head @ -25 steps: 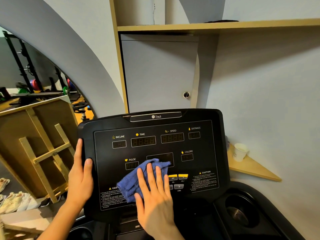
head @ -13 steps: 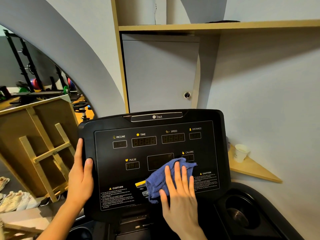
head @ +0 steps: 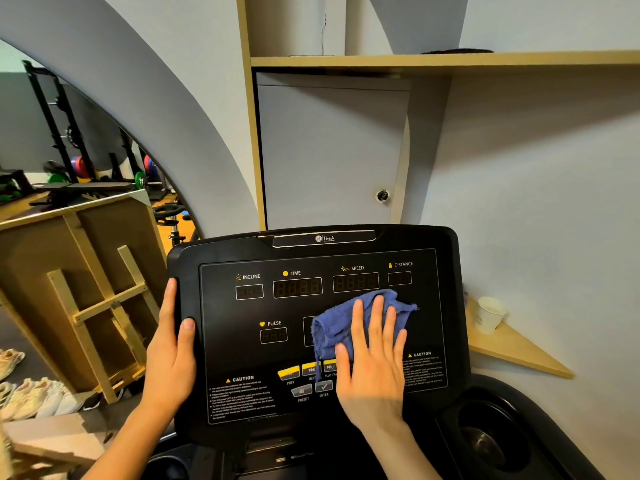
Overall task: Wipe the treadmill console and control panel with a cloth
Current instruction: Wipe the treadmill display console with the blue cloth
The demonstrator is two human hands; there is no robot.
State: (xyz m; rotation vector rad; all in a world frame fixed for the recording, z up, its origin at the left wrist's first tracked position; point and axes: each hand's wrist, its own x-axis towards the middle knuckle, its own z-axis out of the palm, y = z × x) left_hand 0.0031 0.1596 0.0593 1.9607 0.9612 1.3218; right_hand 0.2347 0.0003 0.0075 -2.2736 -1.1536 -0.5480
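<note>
Wiping is mid-pass. My right hand (head: 375,355) lies flat, fingers spread, pressing the crumpled blue terry cloth (head: 349,322) against the glossy black treadmill control panel (head: 239,348), right of centre, just below the SPEED window and covering the middle display. My left hand (head: 173,355) clamps the panel's left edge, thumb on the front face, steadying it.

Progress, as a judgement: I cannot tell wiped glass from unwiped; no streaks or dust show either way. The cloth sits in the centre-right zone, so the top row of displays, the left column, the yellow button row (head: 299,372) and the black plastic console surround (head: 453,306) could each remain.

Containers: a round black cup holder (head: 491,434) recessed in the console's lower right looks empty, with only a dull sheen at its bottom. A white paper cup (head: 488,315) stands on the triangular wooden corner shelf (head: 519,351); contents not visible from here.
</note>
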